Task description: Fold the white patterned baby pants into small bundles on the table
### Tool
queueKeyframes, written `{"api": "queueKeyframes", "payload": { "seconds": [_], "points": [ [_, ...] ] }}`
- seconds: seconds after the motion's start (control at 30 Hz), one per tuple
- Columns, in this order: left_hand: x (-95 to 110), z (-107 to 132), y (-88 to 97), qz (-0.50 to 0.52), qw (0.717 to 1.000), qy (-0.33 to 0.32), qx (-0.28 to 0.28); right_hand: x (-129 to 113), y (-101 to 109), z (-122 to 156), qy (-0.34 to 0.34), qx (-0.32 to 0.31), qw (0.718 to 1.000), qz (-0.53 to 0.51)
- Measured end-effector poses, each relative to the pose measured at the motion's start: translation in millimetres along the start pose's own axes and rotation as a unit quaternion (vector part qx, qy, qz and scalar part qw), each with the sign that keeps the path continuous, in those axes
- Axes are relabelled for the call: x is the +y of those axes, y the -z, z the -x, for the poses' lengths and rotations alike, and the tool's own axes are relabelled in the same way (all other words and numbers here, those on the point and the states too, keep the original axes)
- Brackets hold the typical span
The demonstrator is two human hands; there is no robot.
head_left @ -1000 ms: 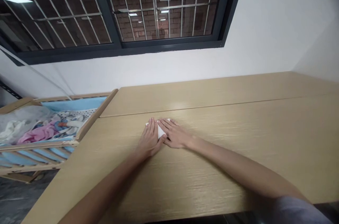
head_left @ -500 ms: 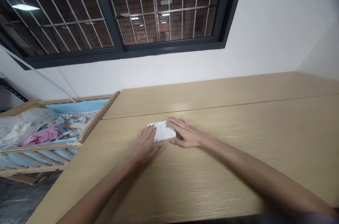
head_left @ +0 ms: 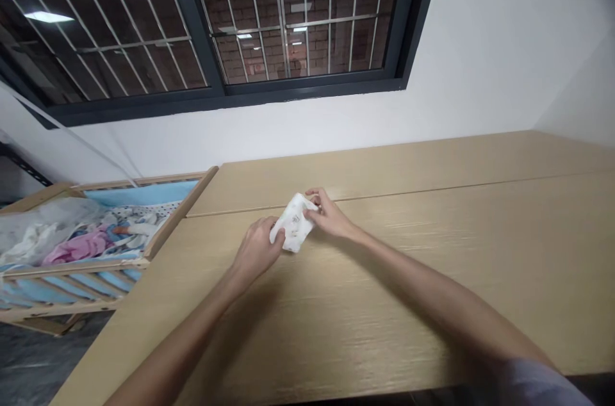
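In the head view, the left hand (head_left: 257, 247) grips the left end of a white printed cloth (head_left: 293, 223), thumb on top; the right hand (head_left: 332, 218) pinches its right edge. The cloth is held tilted over the table (head_left: 408, 323), near its seam (head_left: 408, 192). A crib (head_left: 181, 214) stands left, beside the table.

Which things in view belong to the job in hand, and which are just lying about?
In use:
- white printed cloth, held in both hands
- left hand and right hand
- table, beneath the hands

Apparently not involved:
- wooden crib, left of the table
- pink cloth, lying in the crib
- barred window
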State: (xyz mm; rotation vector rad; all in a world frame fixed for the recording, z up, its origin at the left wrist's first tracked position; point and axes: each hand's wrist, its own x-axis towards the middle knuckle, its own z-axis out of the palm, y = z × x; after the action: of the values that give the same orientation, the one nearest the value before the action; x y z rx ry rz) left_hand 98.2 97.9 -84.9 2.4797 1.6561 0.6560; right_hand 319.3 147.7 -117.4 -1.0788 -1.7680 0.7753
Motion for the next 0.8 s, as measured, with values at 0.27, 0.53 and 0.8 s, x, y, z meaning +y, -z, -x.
{"api": "queueKeyframes", "payload": {
  "seconds": [0.27,0.53,0.8],
  "points": [
    [4.9,15.7,-22.0,0.073,0.984,0.12,-0.109,8.3,-8.7,-10.6,-0.073,-0.069,0.993,0.06],
    [26.1,44.3,-30.2,-0.104,0.992,0.021,-0.07,11.3,-4.9,3.4,0.083,-0.141,0.967,0.196],
    [42.3,94.2,-67.8,-0.117,0.984,-0.125,-0.039,-20.9,-18.1,43.1,0.237,-0.341,0.897,0.156]
  ]
}}
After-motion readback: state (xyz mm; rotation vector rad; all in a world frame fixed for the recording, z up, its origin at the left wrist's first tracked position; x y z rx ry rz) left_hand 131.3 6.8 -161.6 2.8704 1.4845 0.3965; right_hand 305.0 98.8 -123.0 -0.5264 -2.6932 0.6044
